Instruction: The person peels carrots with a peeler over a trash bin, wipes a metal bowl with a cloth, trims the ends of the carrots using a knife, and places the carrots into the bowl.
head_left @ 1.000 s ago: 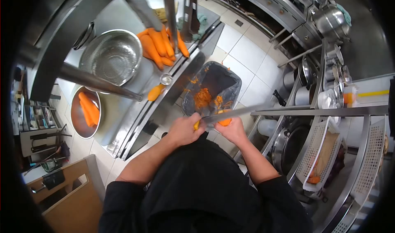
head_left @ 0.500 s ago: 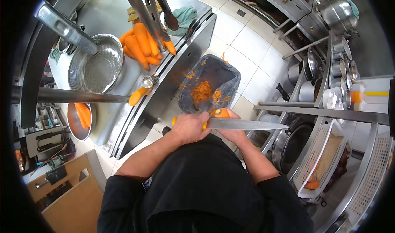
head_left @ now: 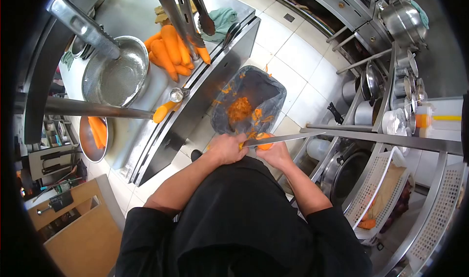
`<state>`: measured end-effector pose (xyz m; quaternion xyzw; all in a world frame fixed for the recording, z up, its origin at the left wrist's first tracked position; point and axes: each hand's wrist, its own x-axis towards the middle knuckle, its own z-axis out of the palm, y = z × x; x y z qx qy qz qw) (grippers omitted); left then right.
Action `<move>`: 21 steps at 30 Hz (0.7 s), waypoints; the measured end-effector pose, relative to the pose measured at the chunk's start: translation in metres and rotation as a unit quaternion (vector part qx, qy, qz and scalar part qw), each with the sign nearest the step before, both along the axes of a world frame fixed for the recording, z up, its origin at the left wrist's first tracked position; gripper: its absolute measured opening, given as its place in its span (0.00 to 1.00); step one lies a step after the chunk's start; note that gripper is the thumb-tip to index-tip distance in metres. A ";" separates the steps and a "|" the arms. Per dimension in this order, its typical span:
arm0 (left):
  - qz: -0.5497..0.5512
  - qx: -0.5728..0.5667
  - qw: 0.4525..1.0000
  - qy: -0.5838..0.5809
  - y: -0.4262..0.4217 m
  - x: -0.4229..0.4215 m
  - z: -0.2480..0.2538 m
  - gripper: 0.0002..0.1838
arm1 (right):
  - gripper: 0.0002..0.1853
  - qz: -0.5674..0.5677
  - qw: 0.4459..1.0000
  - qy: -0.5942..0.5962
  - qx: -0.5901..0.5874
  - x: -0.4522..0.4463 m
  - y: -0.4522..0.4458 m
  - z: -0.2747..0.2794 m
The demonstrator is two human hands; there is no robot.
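Observation:
My left hand (head_left: 227, 149) is closed around the yellow handle of a long kitchen knife (head_left: 286, 139), whose blade points right and is seen nearly edge-on. In my right hand (head_left: 276, 154) is an orange carrot (head_left: 264, 141), mostly covered by the fingers, with the blade crossing close to its upper part. I cannot tell whether the blade touches it. Just beyond both hands stands a bin (head_left: 276, 88) lined with a dark plastic bag, holding carrot peelings (head_left: 240, 110).
On the steel counter (head_left: 159, 159) at left lie several whole carrots (head_left: 168, 49), a mesh strainer (head_left: 115, 71) and a yellow-handled tool (head_left: 163, 112). A bowl (head_left: 109, 135) holds more carrots. Shelves with pans (head_left: 349, 177) and a white crate (head_left: 354, 211) stand at right.
The knife blade has turned from showing its broad side to nearly edge-on, with its tip higher. My right hand has shifted slightly, still holding the carrot.

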<state>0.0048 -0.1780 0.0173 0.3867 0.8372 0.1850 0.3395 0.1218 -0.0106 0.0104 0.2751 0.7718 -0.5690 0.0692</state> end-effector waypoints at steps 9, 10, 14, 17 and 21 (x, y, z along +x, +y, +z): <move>-0.028 0.060 0.997 -0.033 -0.012 -0.001 -0.036 0.16 | 0.13 -0.004 0.983 -0.136 -0.125 0.018 0.003 0.001; -0.018 0.039 0.999 -0.034 -0.016 -0.003 -0.039 0.17 | 0.14 -0.002 0.985 -0.117 -0.130 0.020 0.004 0.004; 0.010 -0.058 0.998 -0.030 -0.057 -0.016 -0.076 0.20 | 0.16 0.047 0.997 -0.038 -0.046 0.019 0.002 0.028; 0.031 -0.097 0.994 -0.035 -0.058 -0.019 -0.079 0.22 | 0.18 0.093 0.988 0.073 0.097 0.014 0.008 0.026; 0.113 -0.037 0.991 -0.055 -0.051 -0.014 -0.047 0.22 | 0.23 0.088 0.980 0.111 0.138 0.007 0.011 0.023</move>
